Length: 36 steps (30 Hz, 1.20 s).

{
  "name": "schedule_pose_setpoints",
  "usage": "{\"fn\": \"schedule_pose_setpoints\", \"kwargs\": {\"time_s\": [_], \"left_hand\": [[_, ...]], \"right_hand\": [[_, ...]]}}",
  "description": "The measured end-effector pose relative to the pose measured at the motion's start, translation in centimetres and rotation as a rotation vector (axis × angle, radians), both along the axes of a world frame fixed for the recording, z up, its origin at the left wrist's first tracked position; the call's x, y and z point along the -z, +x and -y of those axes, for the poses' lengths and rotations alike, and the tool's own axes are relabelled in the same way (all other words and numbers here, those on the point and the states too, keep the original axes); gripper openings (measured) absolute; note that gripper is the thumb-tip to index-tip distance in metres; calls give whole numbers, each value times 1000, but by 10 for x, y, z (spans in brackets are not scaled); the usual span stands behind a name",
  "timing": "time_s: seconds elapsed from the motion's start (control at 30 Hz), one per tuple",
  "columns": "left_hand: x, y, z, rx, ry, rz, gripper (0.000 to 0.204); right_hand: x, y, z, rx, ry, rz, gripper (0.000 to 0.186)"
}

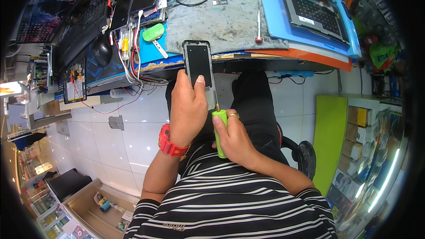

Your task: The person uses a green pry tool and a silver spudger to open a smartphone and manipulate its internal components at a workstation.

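My left hand (188,106), with a red watch (172,146) at the wrist, grips a black phone (198,59) upright above my lap, thumb on its dark face. A pale grey piece (210,97) shows at the phone's lower end. My right hand (234,137) is closed round the green handle (221,115) of a tool. Its thin metal shaft rises along the phone's lower right edge; whether the tip touches it, I cannot tell.
A grey work mat (217,22) holds a red-capped screwdriver (259,35), cable and green scraper (154,32). A laptop part (312,13) lies right on a blue mat. Left are a mouse (102,49), cables and phones. A chair armrest (305,159) is beside my right arm.
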<state>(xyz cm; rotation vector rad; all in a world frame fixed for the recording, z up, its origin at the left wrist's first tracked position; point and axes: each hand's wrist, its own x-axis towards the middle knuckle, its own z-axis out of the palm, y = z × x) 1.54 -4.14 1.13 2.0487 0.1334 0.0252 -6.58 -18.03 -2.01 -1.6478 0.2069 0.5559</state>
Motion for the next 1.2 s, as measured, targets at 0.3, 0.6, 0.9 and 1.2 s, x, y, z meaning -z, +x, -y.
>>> {"fn": "schedule_pose_setpoints", "kwargs": {"time_s": [0.3,0.6,0.9,1.2], "left_hand": [[-1,0,2,0,-8,7,14],[0,0,0,8,53,7,14],[-2,0,0,4,33,17,13],[0,18,-2,-30,-126,40,17]], "right_hand": [[3,1,-1,33,20,11,46],[-2,3,3,27,22,-6,47],[-8,31,5,43,24,42,46],[-15,-4,22,-47,-81,32,45]]}}
